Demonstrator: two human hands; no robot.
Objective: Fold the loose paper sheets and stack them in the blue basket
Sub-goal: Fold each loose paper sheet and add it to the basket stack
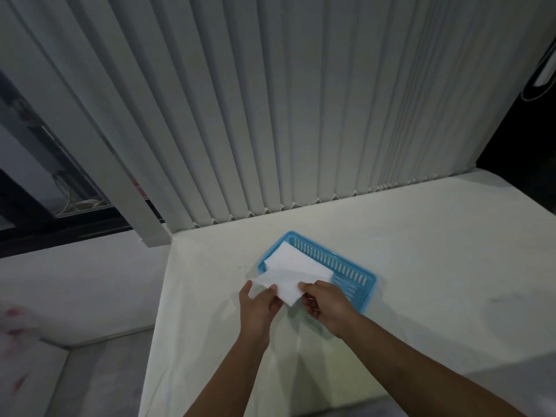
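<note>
A blue slotted basket [359, 273] lies on the white table, slanting away to the left. A folded white paper [293, 258] rests in its left half, leaning over the rim. In front of the basket I hold a second white paper sheet [285, 285] just above the table. My left hand [260, 303] pinches its left lower edge. My right hand [326, 305] pinches its right edge, over the basket's near rim.
The white table [421, 266] ends at a left edge near the basket, with floor below. Vertical blinds [270, 115] hang down to the table's far edge. A dark window [45, 182] shows at the left.
</note>
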